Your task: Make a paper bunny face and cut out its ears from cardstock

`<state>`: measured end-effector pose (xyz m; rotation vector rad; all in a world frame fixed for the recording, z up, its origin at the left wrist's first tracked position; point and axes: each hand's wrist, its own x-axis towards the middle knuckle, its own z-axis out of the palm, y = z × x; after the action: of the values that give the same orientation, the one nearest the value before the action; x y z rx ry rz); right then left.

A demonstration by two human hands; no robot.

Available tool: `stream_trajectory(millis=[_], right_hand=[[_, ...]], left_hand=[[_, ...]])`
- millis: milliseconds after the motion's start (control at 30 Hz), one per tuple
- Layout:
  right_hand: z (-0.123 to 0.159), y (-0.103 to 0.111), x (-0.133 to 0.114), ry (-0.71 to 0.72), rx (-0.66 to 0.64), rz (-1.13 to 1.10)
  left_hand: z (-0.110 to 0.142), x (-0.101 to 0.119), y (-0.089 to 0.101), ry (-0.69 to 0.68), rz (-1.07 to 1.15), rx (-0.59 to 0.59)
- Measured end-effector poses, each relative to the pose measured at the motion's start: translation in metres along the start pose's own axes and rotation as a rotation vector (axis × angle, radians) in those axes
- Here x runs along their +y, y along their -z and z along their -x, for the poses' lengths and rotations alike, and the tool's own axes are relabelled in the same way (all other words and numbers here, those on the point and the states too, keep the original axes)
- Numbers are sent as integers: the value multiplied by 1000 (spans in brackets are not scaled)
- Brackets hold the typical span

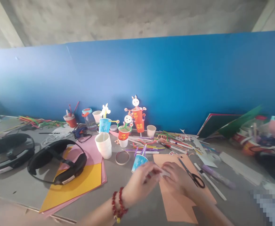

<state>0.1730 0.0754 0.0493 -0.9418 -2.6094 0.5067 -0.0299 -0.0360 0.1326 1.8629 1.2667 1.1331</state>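
Observation:
Over the upper part of an orange paper sheet [175, 208], my left hand [143, 180] and my right hand [176, 177] meet, fingertips close together. Between them is a small white piece [165, 172], perhaps paper; both hands appear to pinch it, though the fingers partly cover it and blur slightly. A red bead bracelet [121, 201] circles my left wrist. Just beyond my left hand, a blue painted paper cup [139, 162] lies tilted with purple strips on it. Black-handled scissors [195, 178] rest on the orange sheet, right of my right hand.
Behind stand rabbit figures on a blue cup [105, 125] and red cups [137, 116], beside stacked white cups [104, 145]. A tape roll [122, 157] lies nearer. Black headsets [57, 161] and yellow paper [81, 182] occupy the left; a white marker [210, 182] and pipe cleaners [149, 139] lie right and behind.

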Motion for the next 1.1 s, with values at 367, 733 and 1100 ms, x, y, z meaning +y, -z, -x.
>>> stream_trajectory(millis=[367, 733, 1100], right_hand=[[4, 24, -24, 115, 252, -19], [-116, -43, -210, 523, -150, 65], [-174, -100, -258, 347, -291, 216]], left_hand=[[104, -43, 161, 291, -1260, 740], [157, -65, 184, 794, -1325, 380], [182, -83, 213, 720, -1354, 436]])
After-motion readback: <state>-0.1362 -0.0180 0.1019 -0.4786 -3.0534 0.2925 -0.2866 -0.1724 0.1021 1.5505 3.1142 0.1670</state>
